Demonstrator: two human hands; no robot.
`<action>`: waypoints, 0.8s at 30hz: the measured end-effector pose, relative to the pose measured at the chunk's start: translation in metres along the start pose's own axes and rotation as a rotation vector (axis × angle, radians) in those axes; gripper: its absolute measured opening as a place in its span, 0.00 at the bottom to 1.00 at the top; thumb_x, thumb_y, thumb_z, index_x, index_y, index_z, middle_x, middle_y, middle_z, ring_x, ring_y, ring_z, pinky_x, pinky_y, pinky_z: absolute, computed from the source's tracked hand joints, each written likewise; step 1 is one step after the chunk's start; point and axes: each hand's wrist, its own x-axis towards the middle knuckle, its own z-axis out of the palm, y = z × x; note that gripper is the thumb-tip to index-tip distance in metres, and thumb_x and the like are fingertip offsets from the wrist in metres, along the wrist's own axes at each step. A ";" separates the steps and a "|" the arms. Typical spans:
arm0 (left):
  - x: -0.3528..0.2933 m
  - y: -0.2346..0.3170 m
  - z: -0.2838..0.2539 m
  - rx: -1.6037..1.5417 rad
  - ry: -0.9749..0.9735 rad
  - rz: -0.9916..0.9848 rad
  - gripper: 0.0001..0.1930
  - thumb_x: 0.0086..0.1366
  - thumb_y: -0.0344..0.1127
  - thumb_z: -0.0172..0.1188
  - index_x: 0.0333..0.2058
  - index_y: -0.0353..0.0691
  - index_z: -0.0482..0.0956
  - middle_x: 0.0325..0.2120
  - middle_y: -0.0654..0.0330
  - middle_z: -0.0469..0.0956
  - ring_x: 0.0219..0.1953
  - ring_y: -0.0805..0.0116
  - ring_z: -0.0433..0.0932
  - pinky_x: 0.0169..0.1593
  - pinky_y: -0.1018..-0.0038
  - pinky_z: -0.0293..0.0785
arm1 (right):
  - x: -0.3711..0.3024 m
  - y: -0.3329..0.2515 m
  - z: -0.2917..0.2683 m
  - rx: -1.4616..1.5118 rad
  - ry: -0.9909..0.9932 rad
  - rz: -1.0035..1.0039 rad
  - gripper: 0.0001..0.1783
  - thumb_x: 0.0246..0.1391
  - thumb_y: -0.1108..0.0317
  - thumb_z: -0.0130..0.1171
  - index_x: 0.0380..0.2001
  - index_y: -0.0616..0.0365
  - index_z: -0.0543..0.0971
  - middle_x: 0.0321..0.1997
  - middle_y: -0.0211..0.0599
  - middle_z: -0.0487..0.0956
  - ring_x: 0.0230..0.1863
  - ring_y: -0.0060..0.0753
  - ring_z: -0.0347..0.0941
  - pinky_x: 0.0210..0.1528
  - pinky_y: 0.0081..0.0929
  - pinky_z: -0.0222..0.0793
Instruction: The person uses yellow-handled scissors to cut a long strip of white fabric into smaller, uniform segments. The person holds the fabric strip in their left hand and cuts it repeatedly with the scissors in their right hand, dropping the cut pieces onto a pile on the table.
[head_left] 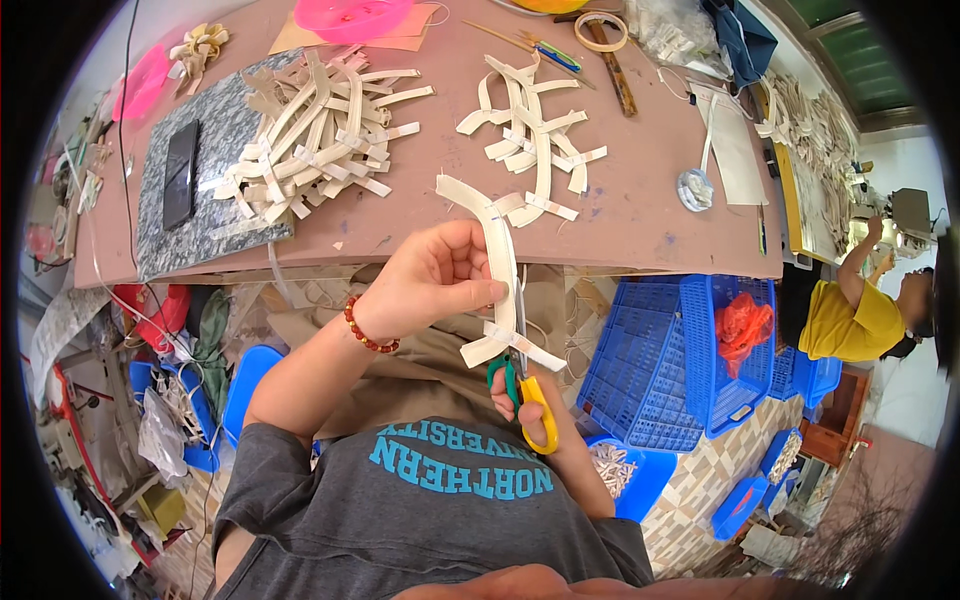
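Note:
My left hand point(432, 278) pinches a long curved cream strip point(497, 248) with short cross tabs, held in front of my chest below the table edge. A red bead bracelet point(368, 330) circles that wrist. My right hand point(540, 412) grips scissors with green and yellow handles point(528, 395), their blades pointing up along the strip near its lower tab. On the brown table point(640, 215) lie two heaps of the same cream strips, a large one point(320, 140) on the left and a smaller one point(530, 135) in the middle.
A grey speckled slab point(170, 230) with a dark phone point(181, 175) sits at the table's left. Pink plastic lids, a tape roll point(601, 30) and tools lie at the far edge. Blue plastic crates point(680, 360) stand right of my lap. A person in yellow point(850, 315) works at the far right.

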 end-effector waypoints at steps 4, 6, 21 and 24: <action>-0.001 -0.003 0.001 -0.018 -0.012 0.014 0.13 0.56 0.21 0.59 0.40 0.36 0.70 0.31 0.64 0.76 0.33 0.80 0.75 0.36 0.81 0.75 | 0.001 0.006 0.000 -0.026 0.029 -0.031 0.41 0.36 0.26 0.52 0.28 0.60 0.68 0.23 0.20 0.62 0.23 0.13 0.56 0.24 0.13 0.51; -0.001 -0.003 0.001 -0.020 -0.015 0.018 0.13 0.56 0.22 0.59 0.40 0.36 0.70 0.31 0.65 0.76 0.33 0.80 0.75 0.36 0.81 0.75 | 0.001 0.007 -0.001 -0.037 0.027 -0.032 0.42 0.35 0.25 0.52 0.28 0.59 0.68 0.22 0.20 0.62 0.23 0.13 0.56 0.23 0.13 0.51; -0.002 -0.003 0.000 0.020 -0.022 -0.020 0.14 0.53 0.23 0.62 0.39 0.36 0.72 0.29 0.64 0.76 0.31 0.79 0.76 0.34 0.81 0.76 | -0.003 0.009 -0.001 0.040 0.058 -0.027 0.33 0.45 0.37 0.57 0.33 0.62 0.70 0.27 0.25 0.68 0.27 0.14 0.63 0.28 0.14 0.59; -0.002 -0.003 -0.001 0.015 -0.048 -0.035 0.15 0.53 0.23 0.62 0.40 0.36 0.72 0.29 0.64 0.77 0.31 0.79 0.76 0.34 0.81 0.76 | -0.004 0.014 -0.003 0.041 0.058 -0.016 0.33 0.45 0.38 0.57 0.34 0.62 0.70 0.29 0.26 0.69 0.29 0.14 0.64 0.30 0.15 0.60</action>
